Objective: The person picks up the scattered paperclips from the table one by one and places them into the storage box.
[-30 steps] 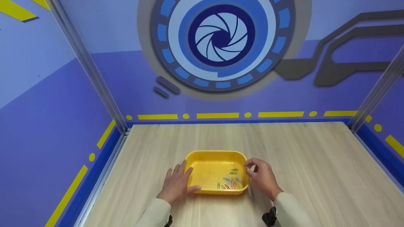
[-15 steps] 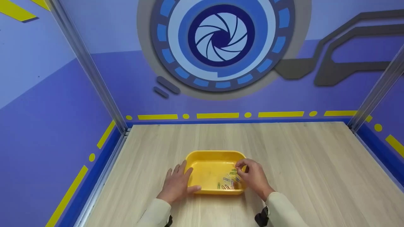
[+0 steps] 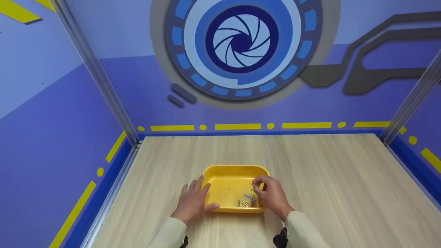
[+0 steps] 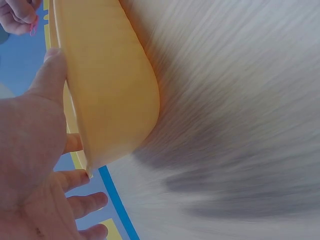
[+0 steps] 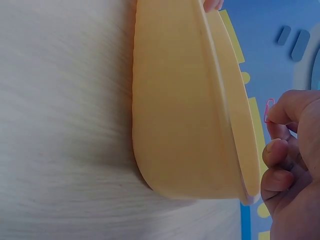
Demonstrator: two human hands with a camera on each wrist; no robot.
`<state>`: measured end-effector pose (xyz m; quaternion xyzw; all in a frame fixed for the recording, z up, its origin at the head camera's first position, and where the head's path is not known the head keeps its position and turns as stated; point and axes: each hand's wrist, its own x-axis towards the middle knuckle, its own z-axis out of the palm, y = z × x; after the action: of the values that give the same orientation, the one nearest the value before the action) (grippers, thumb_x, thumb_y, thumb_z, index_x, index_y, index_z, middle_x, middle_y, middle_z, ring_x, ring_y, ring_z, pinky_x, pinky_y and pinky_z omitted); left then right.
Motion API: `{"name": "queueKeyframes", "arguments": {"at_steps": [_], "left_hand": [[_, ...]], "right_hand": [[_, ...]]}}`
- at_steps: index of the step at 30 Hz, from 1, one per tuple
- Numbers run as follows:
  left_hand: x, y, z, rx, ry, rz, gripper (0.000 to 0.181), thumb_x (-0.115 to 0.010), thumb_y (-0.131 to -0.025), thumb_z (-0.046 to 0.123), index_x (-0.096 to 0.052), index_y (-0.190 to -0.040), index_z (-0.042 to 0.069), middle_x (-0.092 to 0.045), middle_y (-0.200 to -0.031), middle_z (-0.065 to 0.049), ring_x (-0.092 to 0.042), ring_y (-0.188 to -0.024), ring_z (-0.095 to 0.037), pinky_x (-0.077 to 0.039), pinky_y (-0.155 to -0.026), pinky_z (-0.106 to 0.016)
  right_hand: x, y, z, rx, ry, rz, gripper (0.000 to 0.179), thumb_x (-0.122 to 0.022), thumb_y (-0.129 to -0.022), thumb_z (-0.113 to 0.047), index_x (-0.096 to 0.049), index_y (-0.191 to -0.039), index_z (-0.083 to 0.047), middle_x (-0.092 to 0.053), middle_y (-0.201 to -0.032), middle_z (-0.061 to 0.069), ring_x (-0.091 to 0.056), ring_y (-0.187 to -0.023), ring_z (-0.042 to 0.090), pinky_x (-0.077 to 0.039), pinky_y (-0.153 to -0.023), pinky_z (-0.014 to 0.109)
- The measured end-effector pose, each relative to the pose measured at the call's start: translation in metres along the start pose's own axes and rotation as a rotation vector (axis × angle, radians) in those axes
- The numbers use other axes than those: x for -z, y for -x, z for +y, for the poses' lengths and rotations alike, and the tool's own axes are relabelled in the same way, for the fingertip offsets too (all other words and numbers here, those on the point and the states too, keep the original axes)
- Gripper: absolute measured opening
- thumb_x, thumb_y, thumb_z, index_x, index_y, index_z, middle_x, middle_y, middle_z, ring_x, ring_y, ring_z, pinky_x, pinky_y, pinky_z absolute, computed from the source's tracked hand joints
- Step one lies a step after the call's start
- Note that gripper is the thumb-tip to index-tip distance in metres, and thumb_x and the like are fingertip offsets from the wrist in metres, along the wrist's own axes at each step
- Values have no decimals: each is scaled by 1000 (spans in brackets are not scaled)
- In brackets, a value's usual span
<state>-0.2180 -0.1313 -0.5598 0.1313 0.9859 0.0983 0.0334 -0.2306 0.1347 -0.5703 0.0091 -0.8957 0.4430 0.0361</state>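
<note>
A yellow plastic tray (image 3: pixel 221 187) sits on the table in front of me. Several coloured paper clips (image 3: pixel 247 196) lie loose in its right part, some of them covered by my right hand. Between thumb and index finger, my right hand (image 3: pixel 271 195) pinches a pink paper clip (image 5: pixel 270 110) above the tray, higher than its rim in the right wrist view. My left hand (image 3: pixel 191 201) rests on the tray's left end with fingers spread and mostly straight. Its thumb (image 4: pixel 52 75) lies at the near rim.
Light wood-grain table (image 3: pixel 165 162) surrounds the tray on all sides. A printed blue and purple panel (image 3: pixel 137 93) stands along the back, with side panels joined by metal posts (image 3: pixel 93 69).
From the tray's right rim, my right hand has moved left over the paper clips, still pinching. The left hand and the tray have stayed in place.
</note>
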Motion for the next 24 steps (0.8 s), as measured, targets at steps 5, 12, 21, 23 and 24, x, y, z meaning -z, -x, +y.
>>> {"name": "queueKeyframes", "arguments": {"at_steps": [5, 12, 21, 23, 24], "left_hand": [[0, 1, -1, -10, 9, 5, 79, -56, -75, 65, -44, -136, 15, -22, -151, -12, -29, -134, -35, -20, -108, -57], [-1, -1, -3, -24, 4, 1, 82, -54, -73, 68, -45, -135, 15, -23, -150, -13, -30, -133, -36, -22, -106, -58], [-1, -1, -2, -15, 11, -8, 80, -54, -75, 67, -43, -136, 16, -21, -151, -12, -29, -134, -35, -21, -108, -57], [-1, -1, -2, -14, 15, -6, 79, -55, -75, 66, -43, -136, 16, -21, -151, -12, -28, -135, -35, -20, -108, -57], [-1, -1, -2, -13, 15, -7, 79, -55, -75, 66, -43, -136, 16, -21, -151, -12, -28, -135, -35, -20, -108, -57]], "right_hand": [[-4, -2, -2, 11, 17, -1, 11, -67, -81, -12, -62, -84, -22, -57, -80, -7, -46, -71, 11, -39, -60, 19], [-8, -3, -6, 47, 17, 15, 11, -68, -81, -12, -62, -83, -21, -57, -78, -8, -46, -67, 10, -38, -57, 18], [-11, -5, -9, 27, -1, -11, 10, -68, -81, -12, -62, -82, -21, -57, -78, -8, -47, -66, 11, -39, -57, 18], [-12, -5, -9, 37, -1, -16, 10, -67, -81, -12, -63, -82, -21, -58, -78, -8, -47, -66, 11, -39, -56, 18], [-12, -5, -9, 41, -3, -20, 9, -67, -81, -12, -63, -83, -20, -58, -78, -8, -47, -66, 10, -39, -56, 18]]}}
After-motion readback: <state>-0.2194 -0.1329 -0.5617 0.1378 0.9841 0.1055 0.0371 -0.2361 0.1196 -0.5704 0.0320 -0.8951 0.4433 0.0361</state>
